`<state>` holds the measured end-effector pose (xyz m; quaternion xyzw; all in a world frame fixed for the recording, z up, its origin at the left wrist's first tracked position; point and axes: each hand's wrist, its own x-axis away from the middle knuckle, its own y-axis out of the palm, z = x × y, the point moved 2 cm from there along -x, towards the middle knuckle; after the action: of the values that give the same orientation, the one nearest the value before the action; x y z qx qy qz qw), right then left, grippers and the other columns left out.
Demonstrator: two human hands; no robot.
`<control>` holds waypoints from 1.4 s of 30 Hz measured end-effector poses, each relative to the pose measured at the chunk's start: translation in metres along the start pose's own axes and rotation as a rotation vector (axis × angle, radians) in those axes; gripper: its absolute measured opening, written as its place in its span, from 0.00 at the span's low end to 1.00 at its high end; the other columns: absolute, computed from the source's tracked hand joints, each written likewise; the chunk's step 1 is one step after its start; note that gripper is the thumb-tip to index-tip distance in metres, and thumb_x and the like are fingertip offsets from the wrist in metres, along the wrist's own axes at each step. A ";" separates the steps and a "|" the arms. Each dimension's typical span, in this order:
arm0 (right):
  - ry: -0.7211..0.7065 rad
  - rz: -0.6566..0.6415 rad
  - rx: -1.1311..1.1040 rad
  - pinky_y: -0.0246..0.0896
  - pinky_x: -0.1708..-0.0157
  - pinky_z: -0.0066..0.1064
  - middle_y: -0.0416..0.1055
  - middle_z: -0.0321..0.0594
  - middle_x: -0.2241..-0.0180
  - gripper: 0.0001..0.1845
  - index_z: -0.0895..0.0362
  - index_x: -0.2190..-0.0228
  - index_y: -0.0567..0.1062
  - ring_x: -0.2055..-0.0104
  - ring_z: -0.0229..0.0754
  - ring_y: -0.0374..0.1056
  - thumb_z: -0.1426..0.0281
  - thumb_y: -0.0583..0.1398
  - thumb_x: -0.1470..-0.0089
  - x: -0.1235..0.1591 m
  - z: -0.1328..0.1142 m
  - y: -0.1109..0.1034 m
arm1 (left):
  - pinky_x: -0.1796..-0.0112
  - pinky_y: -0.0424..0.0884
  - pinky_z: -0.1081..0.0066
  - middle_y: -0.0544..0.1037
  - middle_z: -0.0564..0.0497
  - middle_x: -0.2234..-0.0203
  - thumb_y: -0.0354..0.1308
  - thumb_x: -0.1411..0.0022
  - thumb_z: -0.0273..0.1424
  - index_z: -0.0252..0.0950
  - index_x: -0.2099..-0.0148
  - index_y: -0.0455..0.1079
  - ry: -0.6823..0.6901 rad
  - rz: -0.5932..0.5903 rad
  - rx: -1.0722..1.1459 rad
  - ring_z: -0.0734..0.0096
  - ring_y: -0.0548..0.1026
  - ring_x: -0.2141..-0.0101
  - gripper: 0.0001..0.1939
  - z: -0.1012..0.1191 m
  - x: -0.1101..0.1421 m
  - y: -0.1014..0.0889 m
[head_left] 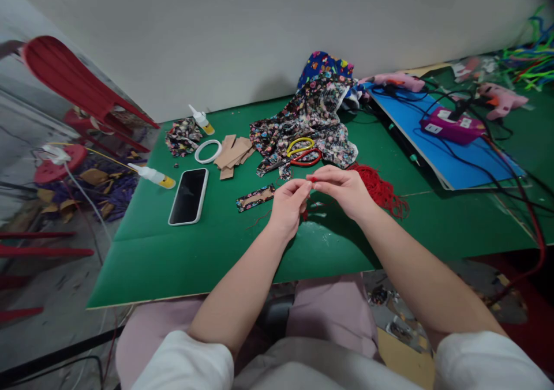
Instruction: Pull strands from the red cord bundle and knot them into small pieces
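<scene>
Above the green bench (173,263), left hand (287,204) and right hand (348,191) fingers pinch red yarn (314,179); uneven tension could cause slippage.

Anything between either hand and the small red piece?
Nothing visible: fingertips of the left hand and right hand meet at the small red piece. The scissors lie beyond them, not between.

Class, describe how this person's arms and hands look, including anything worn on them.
The left hand and right hand are ungloved. No watch or bracelet shows on either wrist. The left sleeve and right sleeve are white and short, leaving the forearms bare.
</scene>
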<state>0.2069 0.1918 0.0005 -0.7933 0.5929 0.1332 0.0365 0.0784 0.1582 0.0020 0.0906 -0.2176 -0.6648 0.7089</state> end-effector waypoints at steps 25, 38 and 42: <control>-0.095 0.115 0.128 0.66 0.63 0.32 0.74 0.35 0.72 0.03 0.53 0.75 0.78 0.67 0.38 0.69 0.66 0.65 0.55 0.006 -0.016 -0.001 | 0.70 0.65 0.74 0.74 0.53 0.76 0.56 0.41 0.30 0.35 0.69 0.74 0.751 0.077 -0.740 0.77 0.69 0.74 0.07 0.015 0.018 0.001; -0.017 0.199 -0.160 0.67 0.63 0.25 0.74 0.31 0.71 0.06 0.49 0.73 0.78 0.66 0.33 0.70 0.74 0.65 0.54 0.037 -0.044 0.091 | 0.71 0.67 0.75 0.73 0.53 0.77 0.57 0.42 0.30 0.36 0.70 0.74 0.617 0.085 -0.633 0.77 0.69 0.75 0.07 0.060 0.068 -0.043; 0.016 0.210 -0.137 0.67 0.64 0.25 0.75 0.33 0.70 0.05 0.51 0.73 0.78 0.65 0.34 0.70 0.73 0.64 0.53 0.027 -0.038 0.122 | 0.71 0.67 0.75 0.73 0.54 0.77 0.58 0.42 0.32 0.36 0.71 0.74 0.606 0.187 -0.615 0.77 0.69 0.75 0.07 0.079 0.066 -0.076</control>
<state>0.1046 0.1225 0.0427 -0.7286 0.6625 0.1700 -0.0367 -0.0222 0.0982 0.0532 0.0465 0.2007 -0.5752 0.7917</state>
